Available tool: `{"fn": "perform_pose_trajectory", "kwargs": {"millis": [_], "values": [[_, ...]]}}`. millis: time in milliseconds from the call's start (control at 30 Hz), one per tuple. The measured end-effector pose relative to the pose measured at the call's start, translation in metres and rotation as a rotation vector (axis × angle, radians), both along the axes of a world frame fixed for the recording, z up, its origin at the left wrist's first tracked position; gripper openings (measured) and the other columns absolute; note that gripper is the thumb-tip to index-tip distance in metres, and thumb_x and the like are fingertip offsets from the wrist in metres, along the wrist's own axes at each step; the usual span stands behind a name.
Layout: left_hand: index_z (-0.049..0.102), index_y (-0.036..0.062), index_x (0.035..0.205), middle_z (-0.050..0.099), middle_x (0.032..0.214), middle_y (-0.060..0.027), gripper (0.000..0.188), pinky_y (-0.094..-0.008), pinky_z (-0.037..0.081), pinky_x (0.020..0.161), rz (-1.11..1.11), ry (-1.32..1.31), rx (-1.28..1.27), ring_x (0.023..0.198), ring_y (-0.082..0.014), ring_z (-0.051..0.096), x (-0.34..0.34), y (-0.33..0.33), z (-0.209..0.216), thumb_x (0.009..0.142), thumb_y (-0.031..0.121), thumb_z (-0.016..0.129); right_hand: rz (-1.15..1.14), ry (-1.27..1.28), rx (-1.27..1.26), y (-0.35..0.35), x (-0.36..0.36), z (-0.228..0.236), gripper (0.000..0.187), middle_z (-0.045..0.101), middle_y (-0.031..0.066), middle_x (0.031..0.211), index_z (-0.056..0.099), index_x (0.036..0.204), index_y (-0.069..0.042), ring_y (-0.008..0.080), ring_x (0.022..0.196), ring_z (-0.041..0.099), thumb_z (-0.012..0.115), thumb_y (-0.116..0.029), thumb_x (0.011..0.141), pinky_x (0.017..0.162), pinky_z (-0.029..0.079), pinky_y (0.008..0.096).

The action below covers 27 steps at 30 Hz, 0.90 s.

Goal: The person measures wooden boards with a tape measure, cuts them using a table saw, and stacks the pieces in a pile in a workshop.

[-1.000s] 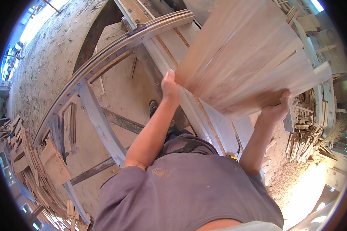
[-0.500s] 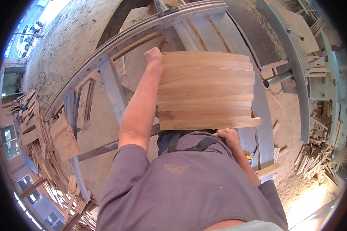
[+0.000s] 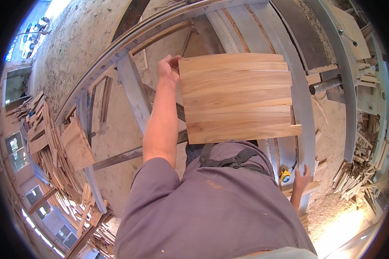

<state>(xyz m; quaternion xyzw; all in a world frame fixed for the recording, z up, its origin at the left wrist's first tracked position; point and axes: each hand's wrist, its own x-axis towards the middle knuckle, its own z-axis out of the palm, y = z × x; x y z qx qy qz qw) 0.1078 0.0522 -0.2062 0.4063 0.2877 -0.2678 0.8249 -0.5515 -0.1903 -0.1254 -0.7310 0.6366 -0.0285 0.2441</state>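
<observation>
Wooden panel [image 3: 237, 98], stepped edge [image 3: 288, 96], left hand [image 3: 169, 69] apparently gripping, right hand [image 3: 301, 181] clear

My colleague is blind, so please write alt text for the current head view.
A person's left hand grips the upper left corner of a wooden-strip panel, partly over a grey surface; the open right hand is beside a yellow tape measure. Scrap wood lies piled on both sides.

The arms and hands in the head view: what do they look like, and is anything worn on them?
They're human. The left hand and right hand are both ungloved, with ordinary fingers. A short, loose, purplish-grey cloth sleeve covers the upper left arm, leaving the left forearm bare. I see no cables. The right sleeve's end is hidden.
</observation>
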Motion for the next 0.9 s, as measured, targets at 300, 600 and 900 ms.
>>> {"fn": "perform_pose_trajectory", "kwargs": {"millis": [300, 600, 900], "values": [[0.05, -0.0041, 0.142, 0.069, 0.103, -0.012, 0.052, -0.0363, 0.055, 0.081, 0.174, -0.309, 0.399, 0.085, -0.0228, 0.066, -0.027, 0.009, -0.015, 0.091, 0.005, 0.058, 0.085, 0.241, 0.076, 0.089, -0.007, 0.001, 0.081, 0.053, 0.0259, 0.135, 0.047, 0.142, 0.002, 0.0449, 0.127, 0.048, 0.081, -0.022, 0.073, 0.11, 0.037, 0.0521], [0.067, -0.004, 0.112, 0.069, 0.106, -0.0129, 0.021, -0.0336, 0.052, 0.091, -0.242, -1.103, 0.97, 0.099, -0.0227, 0.066, -0.166, -0.037, 0.057, 0.094, 0.002, 0.058, 0.289, 0.093, -0.093, 0.075, 0.047, 0.007, 0.074, 0.053, 0.02, 0.123, 0.049, 0.14, -0.003, 0.0394, 0.119, 0.052, 0.08, -0.003, 0.073, 0.1, 0.045, 0.0457], [0.067, -0.0004, 0.117, 0.07, 0.106, -0.01, 0.029, -0.0318, 0.055, 0.09, -1.174, -0.999, 0.164, 0.096, -0.018, 0.067, -0.261, -0.085, 0.096, 0.088, -0.005, 0.07, 0.503, -0.414, 0.266, 0.035, 0.19, 0.051, 0.058, 0.064, 0.02, 0.111, 0.064, 0.12, 0.001, 0.037, 0.105, 0.063, 0.084, -0.023, 0.072, 0.093, 0.051, 0.042]]}}
